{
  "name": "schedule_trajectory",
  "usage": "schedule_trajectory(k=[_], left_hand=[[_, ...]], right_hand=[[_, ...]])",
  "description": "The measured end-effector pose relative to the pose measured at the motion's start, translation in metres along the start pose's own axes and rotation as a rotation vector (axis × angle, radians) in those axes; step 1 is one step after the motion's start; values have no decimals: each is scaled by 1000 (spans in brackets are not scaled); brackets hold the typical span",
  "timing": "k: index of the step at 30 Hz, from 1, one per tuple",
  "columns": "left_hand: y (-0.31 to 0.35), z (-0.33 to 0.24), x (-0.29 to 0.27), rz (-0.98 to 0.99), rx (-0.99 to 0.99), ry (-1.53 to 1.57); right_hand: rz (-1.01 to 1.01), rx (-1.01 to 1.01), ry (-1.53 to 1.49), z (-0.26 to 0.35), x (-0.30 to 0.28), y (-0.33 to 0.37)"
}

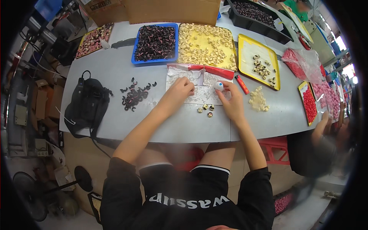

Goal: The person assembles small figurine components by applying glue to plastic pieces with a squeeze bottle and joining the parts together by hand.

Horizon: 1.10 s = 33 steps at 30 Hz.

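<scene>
A worn white sheet with a red strip [199, 97] lies on the table in front of me. Over its left part my left hand [180, 92] rests with its fingers curled together; what they pinch, if anything, is hidden. My right hand [232, 101], at the sheet's right side, grips a small white rounded object with a blue spot [219, 86] between thumb and fingers. Just below the sheet sit several small cream-and-dark pieces [205, 107]. A pile of black curved pieces [133, 96] is left of my left hand, and loose cream pieces [259, 99] lie right of my right hand.
At the back stand a blue tray of black pieces [177, 36] and yellow trays [276, 63]. A red lighter-like stick [242, 84] lies near my right hand. A black bag [88, 103] is at left. Another person's hand [325, 118] is beside a red-piece tray [309, 104].
</scene>
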<state>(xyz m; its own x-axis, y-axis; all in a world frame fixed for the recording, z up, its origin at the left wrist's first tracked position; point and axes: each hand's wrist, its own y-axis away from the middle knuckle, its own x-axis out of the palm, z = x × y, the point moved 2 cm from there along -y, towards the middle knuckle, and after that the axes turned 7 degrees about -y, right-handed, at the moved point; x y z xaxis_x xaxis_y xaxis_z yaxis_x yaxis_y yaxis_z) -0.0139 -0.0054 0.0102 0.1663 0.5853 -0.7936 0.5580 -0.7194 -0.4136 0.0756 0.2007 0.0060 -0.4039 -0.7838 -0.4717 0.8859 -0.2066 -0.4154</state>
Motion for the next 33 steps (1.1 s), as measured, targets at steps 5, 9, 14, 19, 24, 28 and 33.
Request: schedule_trajectory(k=[5,9,14,19,24,28,33], left_hand=[[3,-11,-2,-16,-120,-63],[3,-10,-4,-17,-133,-96],[-10,-14,-18,-129,-504,575],[-19,-15,0,-179,-458,1024],[-13,-25,14,-120,-442,1054],[-10,-29,16,-100,-336,998],[-1,-34,20,-221,-297,736]], right_hand=[[-24,-5,-25,3,3,-5],[-37,-8,-263,11,-2,-25],[35,120,-780,20,-3,-54],[-56,321,-1192,7,-12,-70],[-125,246,-1467,-5,-30,-66],[-84,294,-1312,4,-24,-63],[18,295,-1189,6,-8,-54]])
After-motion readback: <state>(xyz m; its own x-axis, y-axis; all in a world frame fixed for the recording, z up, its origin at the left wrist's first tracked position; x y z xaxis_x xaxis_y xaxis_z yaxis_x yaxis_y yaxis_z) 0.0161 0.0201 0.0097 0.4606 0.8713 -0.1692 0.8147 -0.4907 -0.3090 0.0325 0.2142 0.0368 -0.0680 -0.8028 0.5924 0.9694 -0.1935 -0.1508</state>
